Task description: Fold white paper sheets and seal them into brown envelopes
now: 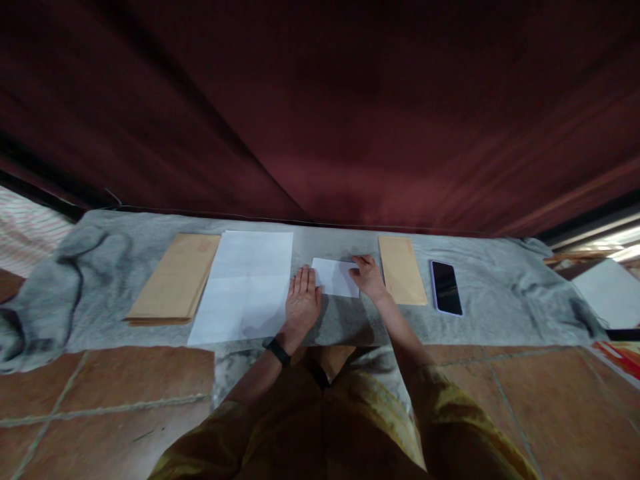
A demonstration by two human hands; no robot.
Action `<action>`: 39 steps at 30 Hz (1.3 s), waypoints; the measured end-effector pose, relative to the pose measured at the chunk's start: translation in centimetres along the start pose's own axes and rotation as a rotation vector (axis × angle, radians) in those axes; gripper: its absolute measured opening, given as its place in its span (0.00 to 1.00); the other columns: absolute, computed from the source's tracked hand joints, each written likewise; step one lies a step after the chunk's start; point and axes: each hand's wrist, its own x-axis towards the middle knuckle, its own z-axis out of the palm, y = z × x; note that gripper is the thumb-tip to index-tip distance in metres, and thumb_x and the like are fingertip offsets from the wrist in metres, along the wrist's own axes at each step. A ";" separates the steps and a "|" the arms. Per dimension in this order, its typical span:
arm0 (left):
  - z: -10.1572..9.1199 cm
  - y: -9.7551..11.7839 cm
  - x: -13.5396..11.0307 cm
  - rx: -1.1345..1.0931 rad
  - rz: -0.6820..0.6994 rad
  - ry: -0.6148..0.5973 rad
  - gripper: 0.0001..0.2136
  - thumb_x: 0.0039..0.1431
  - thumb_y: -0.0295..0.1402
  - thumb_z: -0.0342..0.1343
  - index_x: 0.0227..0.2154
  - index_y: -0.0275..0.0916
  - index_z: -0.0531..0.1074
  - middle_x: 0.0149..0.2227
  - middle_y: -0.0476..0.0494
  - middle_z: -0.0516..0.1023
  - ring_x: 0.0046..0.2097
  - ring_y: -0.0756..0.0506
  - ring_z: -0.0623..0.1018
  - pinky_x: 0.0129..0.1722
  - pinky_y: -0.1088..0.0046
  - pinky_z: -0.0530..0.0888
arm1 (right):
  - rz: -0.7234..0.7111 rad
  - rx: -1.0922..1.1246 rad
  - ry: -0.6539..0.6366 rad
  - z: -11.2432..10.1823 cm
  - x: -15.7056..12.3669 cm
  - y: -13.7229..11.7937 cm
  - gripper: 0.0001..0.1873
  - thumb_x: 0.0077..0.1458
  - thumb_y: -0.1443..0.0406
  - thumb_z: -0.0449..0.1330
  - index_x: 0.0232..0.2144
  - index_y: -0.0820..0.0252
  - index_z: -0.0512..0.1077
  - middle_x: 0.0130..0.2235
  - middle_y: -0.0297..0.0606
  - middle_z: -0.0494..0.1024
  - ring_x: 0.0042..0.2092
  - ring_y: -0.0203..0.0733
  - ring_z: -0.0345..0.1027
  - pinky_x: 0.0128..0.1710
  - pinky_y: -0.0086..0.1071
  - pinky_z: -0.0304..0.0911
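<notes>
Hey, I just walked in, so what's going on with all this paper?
Someone has both hands at a small white paper lying on a gray cloth. The left hand rests flat at its left end; the right hand is at its right end, fingers bent. Large white paper and stacked brown envelopes lie to the left, another brown envelope and a phone to the right.

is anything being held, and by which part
The right hand is at the right end of the small white paper; whether it pinches or only presses there cannot be told. The left hand lies flat at the left end, gripping nothing.
</notes>
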 end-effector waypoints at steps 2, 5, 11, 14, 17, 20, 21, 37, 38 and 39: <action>-0.1 0.0 0.0 0.013 -0.003 -0.014 0.26 0.71 0.35 0.40 0.68 0.28 0.56 0.71 0.29 0.57 0.72 0.35 0.56 0.69 0.50 0.59 | 0.021 0.029 -0.002 -0.2 -0.1 0.0 0.21 0.58 0.68 0.58 0.54 0.61 0.76 0.53 0.48 0.75 0.56 0.50 0.67 0.59 0.40 0.62; -0.2 0.1 0.1 0.017 -0.005 -0.023 0.26 0.71 0.35 0.41 0.67 0.29 0.57 0.71 0.29 0.56 0.72 0.34 0.56 0.69 0.50 0.59 | 0.063 0.096 -0.007 -0.6 -0.3 0.1 0.17 0.57 0.69 0.58 0.48 0.61 0.79 0.50 0.47 0.76 0.54 0.48 0.69 0.59 0.38 0.62; -0.2 0.0 -0.1 0.007 0.010 -0.004 0.25 0.71 0.35 0.41 0.67 0.28 0.58 0.70 0.28 0.57 0.72 0.34 0.56 0.68 0.50 0.60 | 0.178 0.323 -0.020 -0.9 -1.1 0.8 0.10 0.54 0.71 0.58 0.34 0.57 0.79 0.40 0.39 0.79 0.42 0.41 0.74 0.50 0.33 0.67; -0.3 -0.1 -0.2 -0.012 0.019 0.006 0.25 0.71 0.34 0.42 0.67 0.29 0.57 0.70 0.28 0.57 0.72 0.35 0.56 0.68 0.50 0.61 | 0.232 0.502 -0.026 -0.7 -1.8 1.2 0.06 0.53 0.69 0.59 0.31 0.56 0.76 0.32 0.34 0.77 0.36 0.41 0.74 0.42 0.35 0.71; -0.5 -0.2 -0.4 -0.052 0.031 0.025 0.26 0.71 0.35 0.42 0.67 0.28 0.56 0.70 0.26 0.58 0.72 0.35 0.57 0.68 0.50 0.61 | 0.297 0.706 -0.010 -0.3 -2.9 1.5 0.05 0.52 0.62 0.60 0.29 0.56 0.73 0.28 0.32 0.75 0.30 0.41 0.72 0.31 0.36 0.73; -0.8 0.0 -0.7 -0.108 0.048 0.063 0.25 0.72 0.36 0.41 0.67 0.29 0.56 0.70 0.27 0.58 0.72 0.35 0.56 0.68 0.49 0.62 | 0.359 0.899 0.044 0.1 -4.2 1.5 0.12 0.49 0.55 0.62 0.30 0.57 0.71 0.28 0.30 0.73 0.29 0.40 0.71 0.29 0.38 0.75; -0.8 0.0 -0.8 -0.126 0.054 0.073 0.25 0.72 0.36 0.40 0.67 0.30 0.55 0.70 0.28 0.58 0.72 0.35 0.56 0.68 0.49 0.62 | 0.376 0.956 0.064 0.3 -4.7 1.4 0.14 0.47 0.53 0.63 0.30 0.57 0.71 0.29 0.30 0.73 0.30 0.40 0.71 0.31 0.38 0.76; -1.9 3.2 -4.5 -0.058 0.239 -0.134 0.26 0.71 0.37 0.42 0.68 0.33 0.57 0.71 0.37 0.57 0.73 0.38 0.53 0.71 0.51 0.56 | 0.449 1.187 0.199 2.6 -8.2 -1.0 0.15 0.47 0.54 0.62 0.35 0.55 0.71 0.33 0.33 0.75 0.34 0.43 0.73 0.34 0.40 0.76; -1.8 3.2 -4.5 -0.040 0.242 -0.146 0.26 0.71 0.38 0.43 0.68 0.33 0.57 0.71 0.37 0.57 0.73 0.38 0.53 0.71 0.51 0.55 | 0.421 1.133 0.202 2.5 -8.4 -1.1 0.15 0.49 0.55 0.61 0.38 0.56 0.72 0.34 0.35 0.76 0.35 0.44 0.73 0.35 0.41 0.75; -1.8 3.2 -4.5 -0.021 0.245 -0.156 0.27 0.71 0.39 0.43 0.68 0.33 0.57 0.71 0.37 0.56 0.73 0.38 0.52 0.71 0.51 0.55 | 0.377 1.039 0.220 2.4 -8.6 -1.1 0.15 0.52 0.57 0.60 0.41 0.56 0.73 0.37 0.37 0.77 0.38 0.45 0.73 0.38 0.42 0.75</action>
